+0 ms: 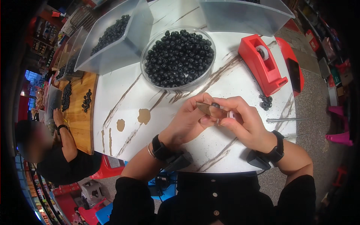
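Observation:
My left hand (188, 119) and my right hand (244, 119) meet over the near middle of the table. Between their fingertips is a small round black part (215, 105), pinched by my left hand. A short flat knife (203, 108) lies across the fingers, its brownish blade pointing left. My right hand is closed around its other end, where a pale rounded bit (231, 114) shows. Fingers partly hide both the part and the knife. Beyond my hands stands a clear round tub (143, 75) heaped with black parts (180, 56) of the same look, some with a hole.
Clear plastic bins (140, 45) (243, 18) stand at the back. On the right are a red tape dispenser (262, 67), several loose black rings (266, 102) and a metal rod (287, 120). At left, a co-worker (67, 157) sits by a wooden table (82, 123).

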{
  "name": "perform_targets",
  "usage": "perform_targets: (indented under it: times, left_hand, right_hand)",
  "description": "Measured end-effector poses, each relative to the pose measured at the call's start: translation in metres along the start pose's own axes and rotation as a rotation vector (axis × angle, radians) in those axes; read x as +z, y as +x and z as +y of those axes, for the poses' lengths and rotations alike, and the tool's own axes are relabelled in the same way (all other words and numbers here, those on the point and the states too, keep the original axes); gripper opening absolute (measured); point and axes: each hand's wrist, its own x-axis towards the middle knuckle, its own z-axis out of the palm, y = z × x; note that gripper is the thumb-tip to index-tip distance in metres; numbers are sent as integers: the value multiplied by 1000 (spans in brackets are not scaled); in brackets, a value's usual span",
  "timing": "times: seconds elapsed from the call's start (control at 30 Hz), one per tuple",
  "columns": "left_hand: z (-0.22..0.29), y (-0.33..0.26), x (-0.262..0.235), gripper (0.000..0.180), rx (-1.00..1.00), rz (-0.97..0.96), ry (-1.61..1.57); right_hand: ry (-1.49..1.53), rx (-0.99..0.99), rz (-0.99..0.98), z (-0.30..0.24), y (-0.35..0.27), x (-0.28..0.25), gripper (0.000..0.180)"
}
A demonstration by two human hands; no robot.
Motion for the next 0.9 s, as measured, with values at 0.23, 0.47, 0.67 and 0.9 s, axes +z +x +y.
perform_targets:
  times: [0.23,0.47,0.67,0.9]
  left_hand:
    - [0,-1,-1,26,-16,54,9]
    - [1,-1,11,14,-31,154,43]
    - [0,-1,13,10,-44,103,-98]
    - [-1,0,6,14,-54,33,-43]
  right_hand:
    - [38,31,3,1,-1,2,33]
    - [-4,24,-8,1,-1,-1,34]
    - [115,15,2,0,0,3,27]
    - [484,302,-18,-2,2,-4,25]
